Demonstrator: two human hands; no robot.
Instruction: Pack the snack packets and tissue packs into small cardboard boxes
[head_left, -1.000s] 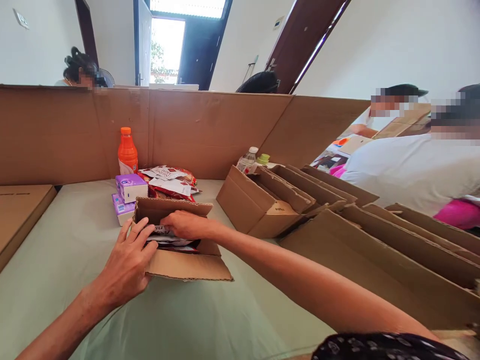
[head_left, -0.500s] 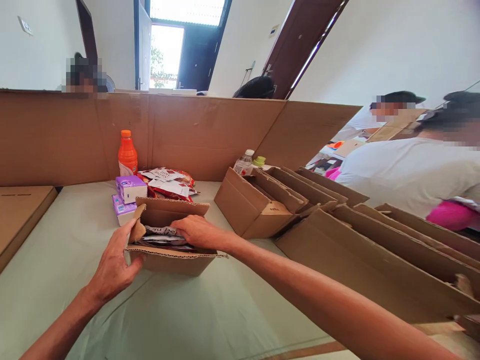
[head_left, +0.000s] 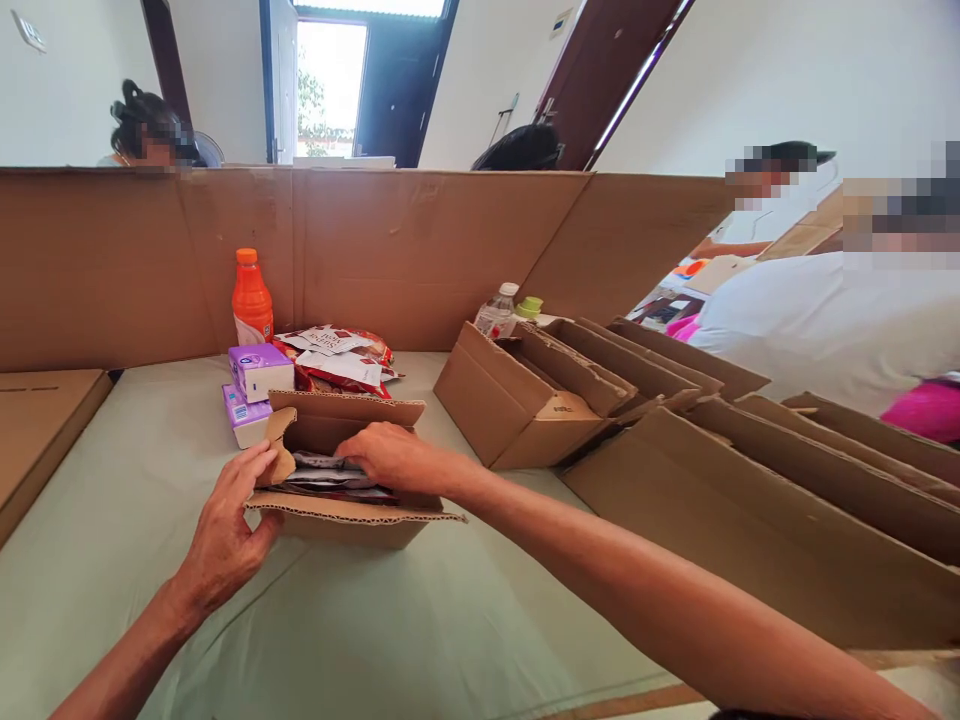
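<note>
A small open cardboard box [head_left: 352,528] stands on the pale green cloth, its flaps raised. My left hand [head_left: 229,515] grips its left end, fingers at the side flap and thumb against the front. Inside the box, several flat packets [head_left: 330,480] stand on edge, grey-white and dark red. My right hand [head_left: 390,458] reaches in from the right, its fingers closed on the top of a grey-white packet [head_left: 319,460] near the back; the fingertips are partly hidden. Behind the box lie two purple tissue packs [head_left: 259,372], stacked, and red snack bags [head_left: 341,360] with white printed slips on top.
An orange bottle [head_left: 252,300] stands by the tall cardboard screen [head_left: 420,260]. Several open cardboard boxes [head_left: 495,400] fill the right side, with a clear bottle [head_left: 496,312] behind. A flat carton [head_left: 45,430] lies at left. A person in white [head_left: 825,320] sits at right.
The grey-white packet in my right hand sits lower in the box, and its lettering no longer shows. My left hand keeps its grip on the box. The camera view has shifted slightly.
</note>
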